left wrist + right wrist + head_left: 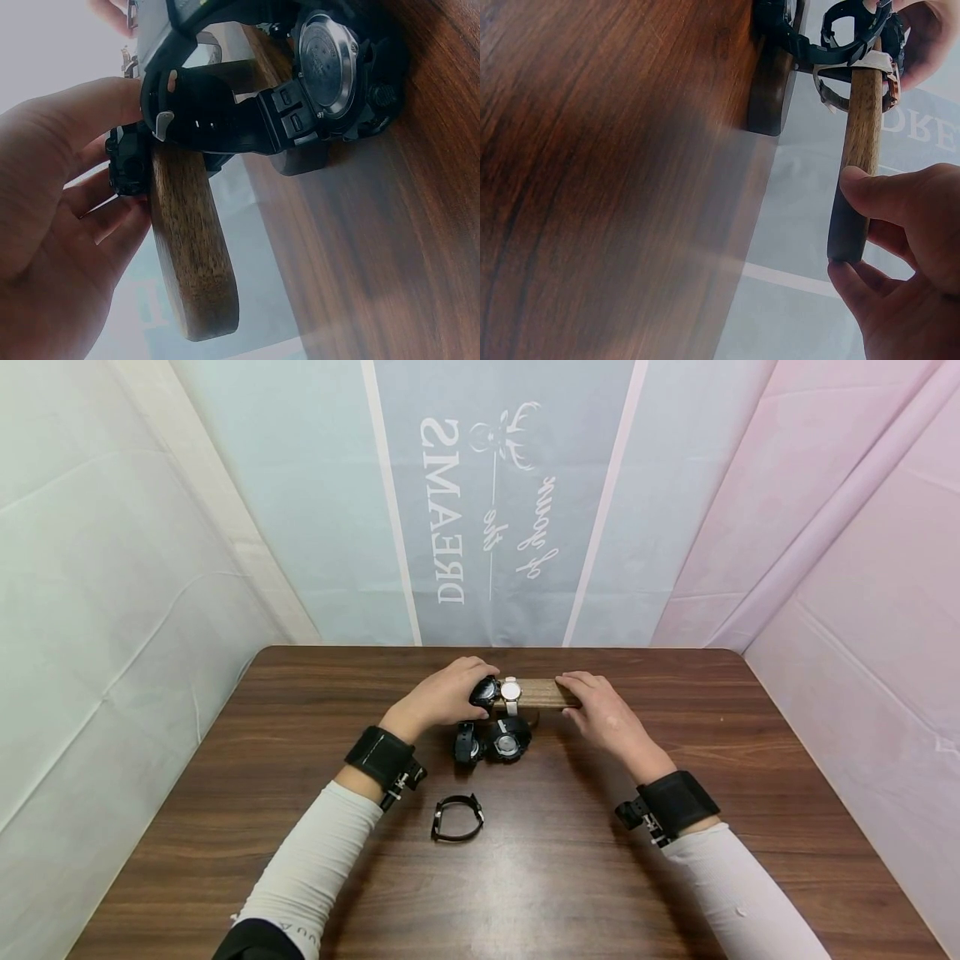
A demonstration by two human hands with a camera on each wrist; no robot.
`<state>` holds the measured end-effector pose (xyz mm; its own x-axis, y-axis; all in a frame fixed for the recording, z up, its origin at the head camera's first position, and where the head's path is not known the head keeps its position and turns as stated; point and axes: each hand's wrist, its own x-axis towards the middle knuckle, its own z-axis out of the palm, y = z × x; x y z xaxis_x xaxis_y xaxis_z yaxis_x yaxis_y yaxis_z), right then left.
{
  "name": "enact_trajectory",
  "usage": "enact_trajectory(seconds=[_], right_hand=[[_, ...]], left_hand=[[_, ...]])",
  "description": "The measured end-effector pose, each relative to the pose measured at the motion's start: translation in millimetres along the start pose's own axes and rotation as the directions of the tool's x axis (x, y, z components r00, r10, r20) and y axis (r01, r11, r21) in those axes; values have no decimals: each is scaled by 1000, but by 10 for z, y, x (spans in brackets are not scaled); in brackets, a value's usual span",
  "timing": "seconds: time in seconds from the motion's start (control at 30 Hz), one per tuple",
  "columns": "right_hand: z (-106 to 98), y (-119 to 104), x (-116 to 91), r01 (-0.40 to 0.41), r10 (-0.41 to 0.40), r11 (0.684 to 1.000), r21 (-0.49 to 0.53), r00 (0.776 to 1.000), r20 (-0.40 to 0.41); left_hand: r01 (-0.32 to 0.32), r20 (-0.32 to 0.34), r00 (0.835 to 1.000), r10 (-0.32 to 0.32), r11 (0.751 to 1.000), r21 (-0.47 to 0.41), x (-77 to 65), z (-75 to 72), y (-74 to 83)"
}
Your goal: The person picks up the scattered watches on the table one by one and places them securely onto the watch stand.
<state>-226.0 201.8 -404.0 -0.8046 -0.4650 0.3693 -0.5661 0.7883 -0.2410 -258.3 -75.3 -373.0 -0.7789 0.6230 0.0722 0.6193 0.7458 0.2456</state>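
A wooden bar of a watch stand (543,693) runs above the table between both hands, its dark base (766,105) showing in the right wrist view. My left hand (448,693) grips a black watch (486,692) looped round the bar's left part, thumb on its strap (196,112). My right hand (611,718) pinches the bar's right end, thumb on its side and a fingertip at its tip. Just right of the black watch hangs a white-strapped watch (511,690) on the bar. Two more black watches, one left (467,745) and one right (507,743), lie in front.
Nearer me on the brown wooden table (570,877) is a thin black band (438,822), closed in a loop. A printed grey curtain (502,618) hangs behind the table's far edge, with pale cloth at both sides.
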Motion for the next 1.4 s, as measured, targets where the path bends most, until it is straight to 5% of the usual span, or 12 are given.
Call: enact_trajectory(seconds=[0.83, 1.4], right_hand=[[1, -14, -2, -22, 22, 1000, 9, 1000, 10], [-7, -62, -33, -53, 52, 998, 20, 998, 18]], left_hand=[[-22, -39, 999, 20, 999, -49, -109, -58, -61], [13, -40, 999, -14, 1000, -28, -310, -85, -215]])
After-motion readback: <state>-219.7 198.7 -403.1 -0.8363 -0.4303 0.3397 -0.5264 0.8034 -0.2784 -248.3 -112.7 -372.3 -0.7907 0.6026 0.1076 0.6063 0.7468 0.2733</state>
